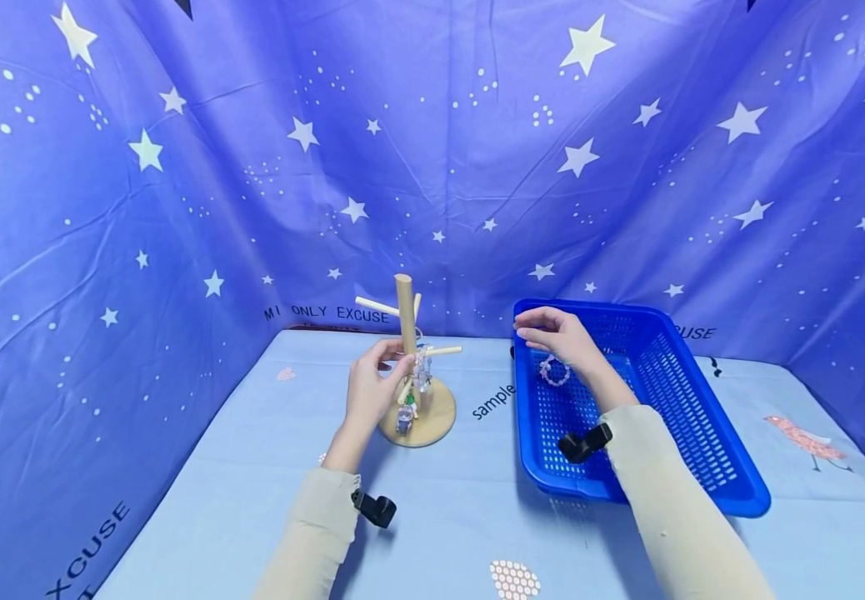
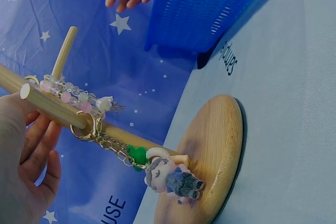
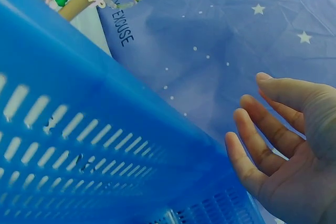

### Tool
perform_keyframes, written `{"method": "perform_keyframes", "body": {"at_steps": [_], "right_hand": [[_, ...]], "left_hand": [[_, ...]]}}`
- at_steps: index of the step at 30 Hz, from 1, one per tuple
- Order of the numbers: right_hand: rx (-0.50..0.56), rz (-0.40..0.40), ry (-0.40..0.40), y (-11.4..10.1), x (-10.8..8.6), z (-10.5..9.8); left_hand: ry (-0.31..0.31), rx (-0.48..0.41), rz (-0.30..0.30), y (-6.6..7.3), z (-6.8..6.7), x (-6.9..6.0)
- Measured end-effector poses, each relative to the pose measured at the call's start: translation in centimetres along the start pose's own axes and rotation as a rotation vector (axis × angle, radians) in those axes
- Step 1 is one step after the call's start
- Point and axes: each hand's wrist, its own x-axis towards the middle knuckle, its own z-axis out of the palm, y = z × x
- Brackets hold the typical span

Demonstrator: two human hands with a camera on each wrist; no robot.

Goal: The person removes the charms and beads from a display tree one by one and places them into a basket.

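Note:
My left hand [image 1: 374, 383] grips the upright post of a wooden peg stand [image 1: 405, 312], thumb and fingers on either side of it. A keychain with a small doll figure [image 2: 176, 177] and a green charm [image 2: 138, 155] hangs low on the stand by its gold ring. Pale pink and clear beaded bracelets [image 2: 79, 97] hang from another peg. Over the blue basket [image 1: 702, 450], my right hand [image 1: 566, 337] hovers with loosely bent fingers and holds nothing, as the right wrist view shows. A pink beaded bracelet [image 1: 555, 372] lies in the basket below that hand.
The basket's tall perforated wall [image 3: 63, 124] rises between the right hand and the stand. A light blue printed cloth [image 1: 252, 500] covers the table. Star-patterned blue curtains [image 1: 432, 167] enclose the back and sides.

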Motion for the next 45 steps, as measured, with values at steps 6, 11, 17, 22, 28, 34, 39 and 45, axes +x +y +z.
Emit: {"method": "perform_keyframes", "body": {"at_steps": [6,11,17,22,28,34,39,45], "right_hand": [[0.009,-0.006,-0.015,-0.2,0.4,0.9],[-0.011,0.005,-0.024,-0.3,0.7,1.5],[-0.009,-0.007,-0.040,-0.5,1.1,2.2],[-0.003,-0.026,-0.050,-0.7,1.4,3.0],[0.021,-0.017,-0.059,-1.1,1.8,4.1],[0.027,-0.027,-0.076,-1.4,2.1,5.0],[0.026,-0.018,-0.089,-1.6,2.1,5.8],[0.026,0.017,-0.095,-1.8,2.4,6.9]], "left_hand": [[0.000,0.000,-0.005,0.0,0.0,0.2],[0.000,0.002,0.000,0.0,0.1,0.2],[0.000,-0.006,0.007,0.0,0.1,0.3],[0.003,-0.011,0.011,0.1,0.1,0.3],[0.002,-0.004,0.007,0.0,0.1,0.3],[-0.002,0.000,0.004,0.0,0.1,0.3],[-0.010,-0.005,-0.011,-0.1,0.1,0.2],[-0.003,-0.006,-0.010,-0.1,0.1,0.1]]}}
